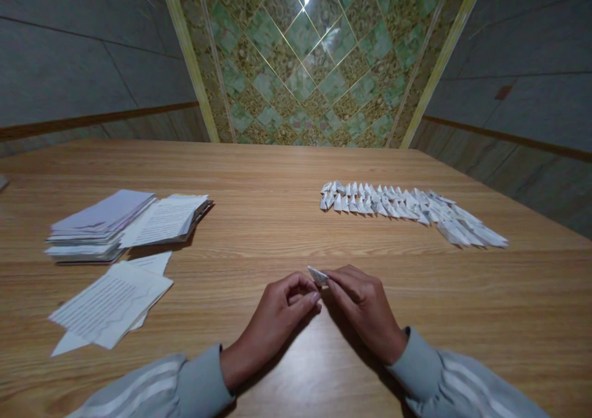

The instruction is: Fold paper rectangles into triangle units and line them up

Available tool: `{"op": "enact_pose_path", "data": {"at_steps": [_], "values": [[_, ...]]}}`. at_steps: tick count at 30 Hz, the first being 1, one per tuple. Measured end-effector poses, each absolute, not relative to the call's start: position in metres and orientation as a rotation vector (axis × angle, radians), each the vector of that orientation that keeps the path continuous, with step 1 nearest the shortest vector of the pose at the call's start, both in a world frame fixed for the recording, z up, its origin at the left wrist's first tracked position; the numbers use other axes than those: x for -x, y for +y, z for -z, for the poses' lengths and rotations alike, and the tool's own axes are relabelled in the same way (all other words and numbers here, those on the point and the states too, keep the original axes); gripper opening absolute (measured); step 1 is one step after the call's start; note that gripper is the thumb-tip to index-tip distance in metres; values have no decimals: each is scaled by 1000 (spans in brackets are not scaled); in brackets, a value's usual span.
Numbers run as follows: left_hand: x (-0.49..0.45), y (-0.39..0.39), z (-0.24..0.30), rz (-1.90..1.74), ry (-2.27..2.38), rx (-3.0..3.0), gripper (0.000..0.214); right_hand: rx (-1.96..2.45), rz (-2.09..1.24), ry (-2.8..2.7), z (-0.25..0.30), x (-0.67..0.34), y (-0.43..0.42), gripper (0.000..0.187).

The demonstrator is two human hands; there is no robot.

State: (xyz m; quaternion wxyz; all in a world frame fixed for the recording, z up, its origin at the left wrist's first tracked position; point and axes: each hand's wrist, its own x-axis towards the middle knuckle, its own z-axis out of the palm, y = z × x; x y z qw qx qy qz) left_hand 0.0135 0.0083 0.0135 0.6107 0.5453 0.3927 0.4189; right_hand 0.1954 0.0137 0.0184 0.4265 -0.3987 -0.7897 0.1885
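A small folded paper piece (pixel 318 276), pointed at its upper left end, is between my hands above the near middle of the table. My right hand (pixel 363 295) pinches its right side between thumb and fingers. On the other side, my left hand (pixel 291 301) has its fingers curled and its thumb pressed in, with the fingertips against the paper's lower left edge. Part of the paper is hidden by the fingers. Farther off to the right, several folded paper pieces (pixel 383 205) are lined up in rows, some flat and overlapping at the right end.
On the left of the wooden table (pixel 259 221) lie a thick paper stack (pixel 102 221), a smaller pile of printed sheets (pixel 166 217) and loose printed sheets (pixel 113 301) nearer me. A green tiled wall (pixel 305 66) stands beyond the far edge.
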Motion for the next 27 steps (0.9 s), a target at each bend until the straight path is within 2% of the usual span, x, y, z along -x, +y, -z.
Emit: {"op": "enact_pose_path", "data": {"at_steps": [8,17,27], "values": [[-13,10,-10,-1078,904,-1159,16,881,-540,-2136,-21,-192,5,34],[-12,5,-13,-1000,991,-1451,8,1007,-598,-1991,-24,-192,5,17],[-16,3,-12,-1003,918,-1349,11,992,-515,-2012,-21,-194,8,14]]}}
